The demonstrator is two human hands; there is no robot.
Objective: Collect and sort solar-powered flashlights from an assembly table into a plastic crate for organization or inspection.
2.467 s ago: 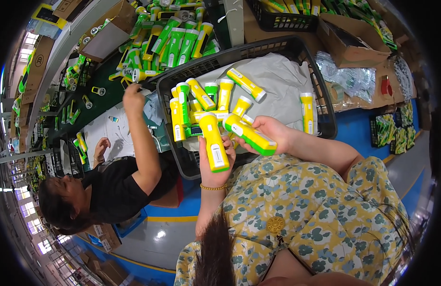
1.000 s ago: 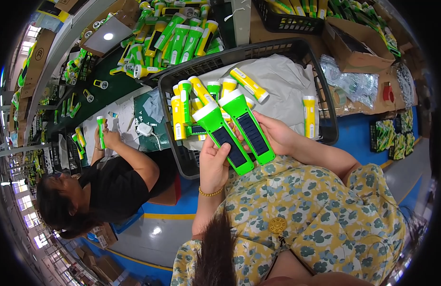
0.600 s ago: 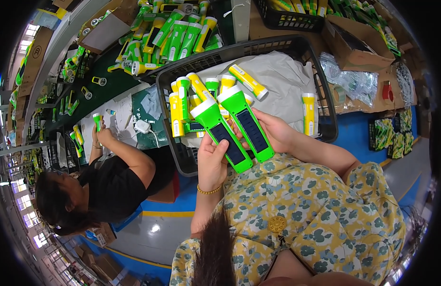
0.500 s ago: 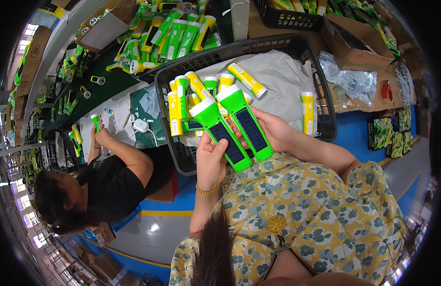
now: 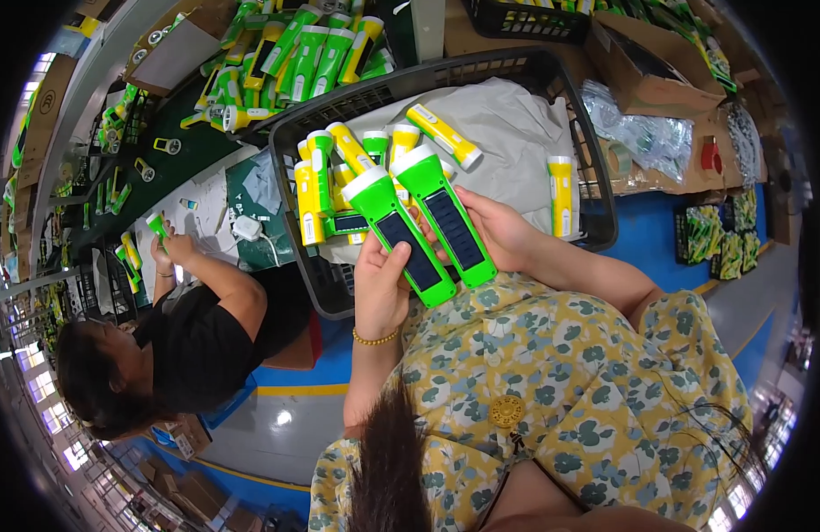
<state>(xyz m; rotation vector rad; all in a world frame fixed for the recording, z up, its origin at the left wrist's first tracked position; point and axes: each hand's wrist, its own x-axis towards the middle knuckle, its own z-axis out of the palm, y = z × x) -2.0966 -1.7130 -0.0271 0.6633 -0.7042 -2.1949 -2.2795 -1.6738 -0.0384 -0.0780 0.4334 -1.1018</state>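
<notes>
My left hand (image 5: 381, 282) is closed round a green flashlight (image 5: 359, 190) with a white head and a dark solar panel on its body, the thumb lying on the panel. A second green flashlight (image 5: 413, 165) of the same kind is gripped by my right hand (image 5: 499, 232). Both are held side by side, heads pointing away from me, panels facing up. Beyond them stands a black plastic basket (image 5: 605, 191) lined with pale paper (image 5: 516, 120). Several yellow and green flashlights lie bunched inside it, with one yellow flashlight (image 5: 561, 197) apart at the right.
At the left, a co-worker (image 5: 202, 341) in black handles a green flashlight (image 5: 156, 225) over a green-topped bench (image 5: 259, 241). A heap of flashlights (image 5: 312, 55) lies beyond the basket. Clear plastic bags (image 5: 640, 142) and an open cardboard box (image 5: 654, 75) sit at the far right.
My view has shifted slightly, so the scene sits a little further left and higher. Both hands keep hold of their flashlights. The co-worker's flashlight has tilted.
</notes>
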